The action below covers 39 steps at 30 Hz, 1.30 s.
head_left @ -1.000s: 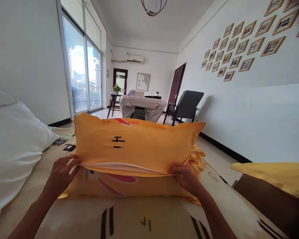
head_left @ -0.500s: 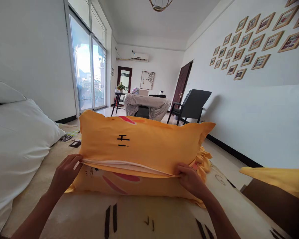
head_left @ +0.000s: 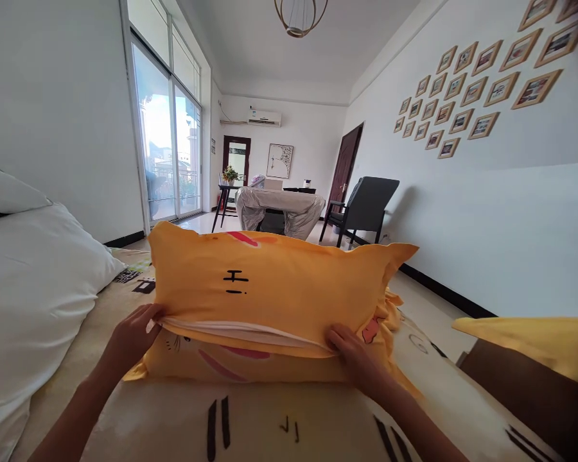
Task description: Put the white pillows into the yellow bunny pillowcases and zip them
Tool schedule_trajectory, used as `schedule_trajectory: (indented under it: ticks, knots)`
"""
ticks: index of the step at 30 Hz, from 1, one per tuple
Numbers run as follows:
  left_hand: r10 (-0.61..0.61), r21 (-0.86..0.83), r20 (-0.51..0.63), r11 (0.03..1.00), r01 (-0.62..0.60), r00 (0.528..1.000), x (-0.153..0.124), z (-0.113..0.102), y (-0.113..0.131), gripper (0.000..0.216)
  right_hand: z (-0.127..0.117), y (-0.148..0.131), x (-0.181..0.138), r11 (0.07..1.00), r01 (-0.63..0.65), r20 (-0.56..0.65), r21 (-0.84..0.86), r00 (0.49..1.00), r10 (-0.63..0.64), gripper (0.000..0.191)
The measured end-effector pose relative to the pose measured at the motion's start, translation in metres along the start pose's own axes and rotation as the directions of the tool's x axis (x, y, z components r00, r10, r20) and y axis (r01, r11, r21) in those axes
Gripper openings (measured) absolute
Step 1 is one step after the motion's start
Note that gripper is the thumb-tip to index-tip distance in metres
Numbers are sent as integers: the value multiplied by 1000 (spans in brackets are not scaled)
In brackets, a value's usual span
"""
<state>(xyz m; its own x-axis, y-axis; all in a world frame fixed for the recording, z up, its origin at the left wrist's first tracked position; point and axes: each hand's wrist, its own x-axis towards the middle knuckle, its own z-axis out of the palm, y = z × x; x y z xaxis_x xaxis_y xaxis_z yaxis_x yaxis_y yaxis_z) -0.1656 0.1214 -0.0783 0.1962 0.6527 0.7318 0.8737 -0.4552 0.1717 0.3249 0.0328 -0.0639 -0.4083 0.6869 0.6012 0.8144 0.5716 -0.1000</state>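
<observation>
A plump pillow in an orange cartoon-print pillowcase point(head_left: 270, 289) lies across the cream printed bedsheet point(head_left: 279, 423) in front of me. Its near edge gapes and shows the white pillow inside point(head_left: 231, 330). My left hand point(head_left: 132, 337) pinches the left end of that opening, fingers closed on the case. My right hand point(head_left: 354, 356) grips the right end of the opening, fingers curled into the cloth.
White pillows point(head_left: 29, 282) are piled at the left. An orange cloth point(head_left: 534, 343) lies over a dark brown board at the right. Beyond the bed stand a dark armchair point(head_left: 366, 205), a covered table point(head_left: 279, 208), sliding glass doors and a wall of framed photos.
My right hand has slid a little left along the opening. The view has shifted slightly; the pillow stays in place.
</observation>
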Motion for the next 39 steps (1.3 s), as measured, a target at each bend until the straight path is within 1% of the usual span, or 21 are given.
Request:
schedule_trajectory:
  ticks: [2,4,7,9,12,15,17,18,19,20,21,22,23,24,26,28,30,33,36,37,39]
  knots:
    - [-50,55,93,997,45,994,2,-4,5,28,-2,3,-13,997,36,-122,-62,992,-44,28]
    - [-73,132,212,990,46,975,5,-12,17,31,-5,9,-25,988,49,-256,-143,963,-85,27]
    - [-66,207,417,978,-24,907,11,-31,44,36,-14,24,-34,944,47,-353,-326,921,-167,24]
    - [-59,227,505,972,-66,861,14,-44,62,40,-19,33,-35,913,3,-377,-408,910,-171,21]
    - [-115,276,559,960,-53,821,14,-54,76,44,-21,38,-33,929,-94,-393,-357,918,-58,19]
    - [-195,381,586,923,-56,786,10,-49,80,50,-19,35,-31,964,-145,-367,-225,929,54,21]
    - [-240,458,599,886,-80,763,11,-43,95,52,-21,31,-29,978,-149,-314,-147,944,97,23]
    - [-255,477,610,874,-90,750,14,-40,112,52,-23,28,-28,983,-149,-273,-111,955,114,24]
    - [-211,417,646,902,-108,734,18,-39,135,51,-27,26,-28,985,-152,-228,-78,965,131,25]
    - [-96,291,705,943,-163,702,24,-38,163,47,-31,24,-27,986,-159,-183,-51,972,147,25]
    - [21,173,716,963,-207,698,30,-37,197,44,-35,23,-27,986,-166,-143,-30,977,160,25]
    - [163,24,718,966,-259,677,38,-36,232,38,-39,21,-27,985,-173,-106,-12,980,170,26]
    - [316,-139,690,941,-309,651,45,-33,266,32,-43,19,-27,984,-178,-74,1,981,177,26]
    - [436,-269,649,898,-348,624,51,-28,298,24,-46,17,-27,983,-181,-47,11,982,181,26]
    - [524,-297,510,852,-432,683,58,-11,346,18,-50,14,-27,982,-188,-6,27,982,188,26]
    - [504,-286,447,863,-416,739,57,12,369,14,-53,11,-27,978,-207,27,42,978,206,25]
    - [516,-273,373,855,-441,771,50,37,372,11,-55,9,-28,970,-232,61,68,972,228,24]
    - [634,-259,178,768,-586,752,36,65,362,15,-58,7,-28,957,-265,114,121,961,252,23]
    - [666,-204,-12,729,-654,746,29,75,354,12,-64,6,-28,947,-282,162,153,953,258,21]
    - [664,-193,-53,726,-660,746,28,76,353,10,-67,5,-28,945,-287,180,158,949,258,20]
    - [677,-202,-92,705,-680,730,28,76,352,9,-75,3,-28,936,-302,233,181,938,257,19]
